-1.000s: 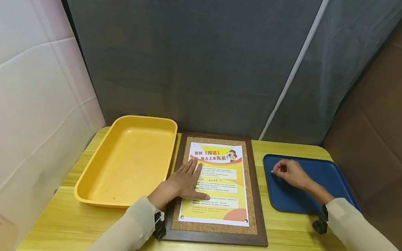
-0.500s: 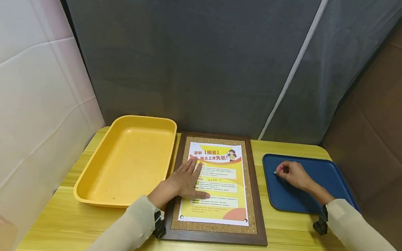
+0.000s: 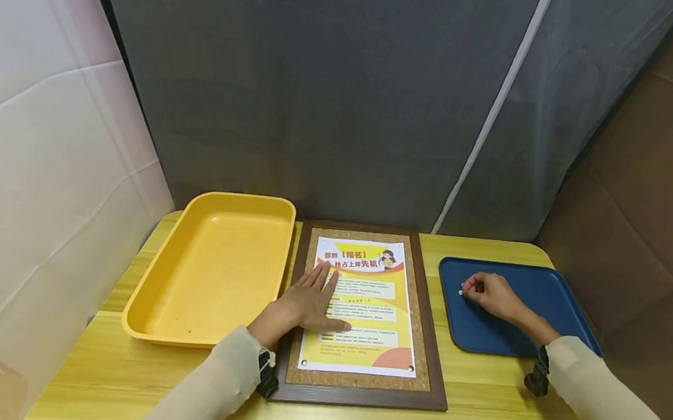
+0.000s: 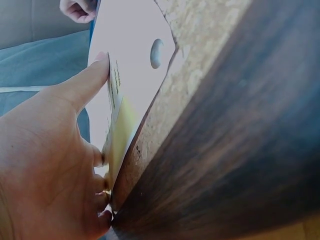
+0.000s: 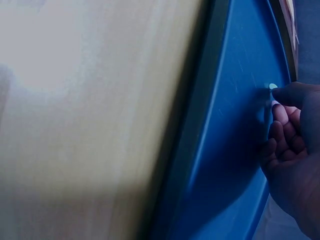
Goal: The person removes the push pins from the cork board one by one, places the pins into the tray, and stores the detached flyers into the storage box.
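Note:
My left hand (image 3: 304,303) rests with spread fingers on the left side of a yellow-and-white poster (image 3: 354,362). The poster lies on a brown-framed cork board (image 3: 424,355). Silver thumbtacks (image 3: 411,369) sit at its two lower corners; one thumbtack (image 4: 157,53) shows large in the left wrist view. Over the left part of a blue tray (image 3: 533,344), my right hand (image 3: 492,295) pinches a tiny pale thumbtack (image 5: 272,86) at the tips of thumb and forefinger. Its pin is too small to make out.
A deep yellow tray (image 3: 202,339) stands left of the board, close to its frame. All rest on a light wooden table (image 3: 500,397). A dark grey sheet (image 3: 297,101) hangs behind, with a white sheet (image 3: 50,148) left and a brown one (image 3: 652,195) right.
My right hand has shifted slightly to the right and toward me over the blue tray, the thumbtack moving with it. The left hand stays on the poster.

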